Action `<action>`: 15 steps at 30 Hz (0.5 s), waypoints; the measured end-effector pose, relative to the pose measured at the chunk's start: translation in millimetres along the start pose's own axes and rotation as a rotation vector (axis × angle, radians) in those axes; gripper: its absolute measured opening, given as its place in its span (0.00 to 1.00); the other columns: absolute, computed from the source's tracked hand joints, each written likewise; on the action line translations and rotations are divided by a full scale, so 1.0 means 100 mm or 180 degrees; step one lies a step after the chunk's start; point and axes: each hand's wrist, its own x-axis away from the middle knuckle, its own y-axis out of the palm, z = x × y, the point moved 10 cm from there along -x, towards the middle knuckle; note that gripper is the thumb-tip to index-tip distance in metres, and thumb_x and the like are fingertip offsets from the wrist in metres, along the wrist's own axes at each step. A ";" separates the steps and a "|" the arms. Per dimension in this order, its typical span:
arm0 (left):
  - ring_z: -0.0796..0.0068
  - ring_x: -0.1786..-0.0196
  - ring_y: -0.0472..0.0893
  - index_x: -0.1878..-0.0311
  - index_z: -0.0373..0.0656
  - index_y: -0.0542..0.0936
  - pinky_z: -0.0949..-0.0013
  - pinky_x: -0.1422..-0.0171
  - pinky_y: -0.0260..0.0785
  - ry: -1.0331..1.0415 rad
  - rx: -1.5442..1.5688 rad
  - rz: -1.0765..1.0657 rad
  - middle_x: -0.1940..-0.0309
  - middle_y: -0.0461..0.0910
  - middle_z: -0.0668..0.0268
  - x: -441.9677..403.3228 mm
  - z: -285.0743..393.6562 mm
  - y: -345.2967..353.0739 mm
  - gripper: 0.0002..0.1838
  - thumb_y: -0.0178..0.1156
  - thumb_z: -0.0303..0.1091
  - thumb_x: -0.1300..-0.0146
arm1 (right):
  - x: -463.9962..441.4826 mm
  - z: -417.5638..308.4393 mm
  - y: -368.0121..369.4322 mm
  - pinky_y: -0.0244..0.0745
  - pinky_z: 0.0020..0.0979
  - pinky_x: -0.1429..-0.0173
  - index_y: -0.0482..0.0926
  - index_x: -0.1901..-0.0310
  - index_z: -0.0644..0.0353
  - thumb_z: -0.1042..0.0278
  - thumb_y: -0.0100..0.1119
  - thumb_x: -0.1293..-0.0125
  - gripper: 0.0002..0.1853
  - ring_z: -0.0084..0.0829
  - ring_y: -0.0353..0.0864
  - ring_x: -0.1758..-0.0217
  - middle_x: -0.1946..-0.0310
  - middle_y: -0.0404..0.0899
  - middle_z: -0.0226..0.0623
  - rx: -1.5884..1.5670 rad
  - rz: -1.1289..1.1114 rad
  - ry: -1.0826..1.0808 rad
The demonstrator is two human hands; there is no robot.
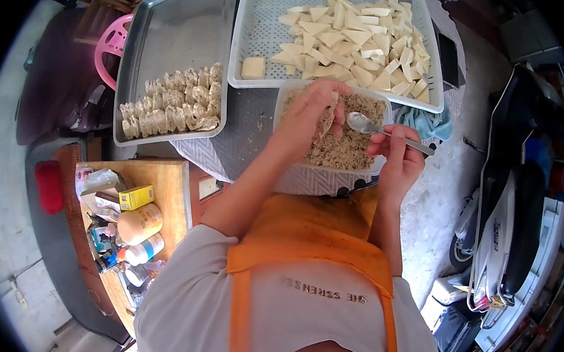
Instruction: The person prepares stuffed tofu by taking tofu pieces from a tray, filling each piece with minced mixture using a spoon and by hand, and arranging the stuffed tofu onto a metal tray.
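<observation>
My left hand (307, 115) is over the tub of crumbly brown minced filling (339, 152), its fingers closed round a tofu piece (326, 123) that looks coated with filling and is partly hidden. In my right hand (400, 155) is a metal spoon (364, 123), its bowl pointing toward the tofu piece. The white plastic tub (386, 111) stands at the table edge before me. Behind it, a white perforated basket (260, 17) holds many cut tofu triangles (353, 40) and a separate block (253, 68). Rows of filled tofu pieces (172, 103) stand in a metal tray (174, 31) to the left.
A blue cloth (427, 124) lies beside the tub under the basket's corner. A pink plastic chair or stool part (111, 43) shows behind the tray. At lower left, a wooden table (176, 188) carries bottles and a yellow box (136, 197). A scooter (504, 224) stands at right.
</observation>
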 end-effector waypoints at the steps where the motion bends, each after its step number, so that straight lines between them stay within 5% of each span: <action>1: 0.81 0.79 0.67 0.64 0.42 0.73 0.78 0.79 0.58 -0.0183 0.0359 -0.0161 0.76 0.70 0.70 -0.01 -0.08 0.01 0.16 0.42 0.44 0.29 | 0.01 0.00 0.03 0.72 0.20 0.74 0.75 0.62 0.65 0.69 0.47 0.30 0.09 0.21 0.76 0.80 0.76 0.78 0.36 0.0036 -0.0042 -0.0018; 3: 0.81 0.81 0.66 0.71 0.42 0.71 0.77 0.83 0.54 -0.0542 0.1078 -0.0474 0.80 0.68 0.69 -0.01 -0.22 0.00 0.20 0.41 0.46 0.28 | 0.03 0.04 0.08 0.72 0.20 0.74 0.75 0.62 0.65 0.69 0.47 0.30 0.09 0.20 0.76 0.80 0.76 0.78 0.35 0.0053 -0.0112 0.0031; 6: 0.79 0.87 0.63 0.77 0.42 0.67 0.76 0.88 0.49 -0.0729 0.0832 -0.0154 0.87 0.65 0.68 0.04 -0.25 -0.06 0.22 0.45 0.45 0.29 | 0.04 0.11 0.12 0.71 0.19 0.74 0.75 0.62 0.65 0.69 0.47 0.30 0.09 0.19 0.75 0.80 0.76 0.78 0.35 0.0055 -0.0192 0.0043; 15: 0.80 0.90 0.61 0.73 0.40 0.70 0.76 0.90 0.50 -0.0523 0.0163 -0.0255 0.86 0.68 0.66 0.06 -0.23 -0.02 0.21 0.45 0.45 0.30 | 0.04 0.14 0.13 0.70 0.18 0.75 0.75 0.62 0.66 0.71 0.47 0.30 0.08 0.19 0.75 0.80 0.77 0.78 0.35 0.0052 -0.0208 0.0008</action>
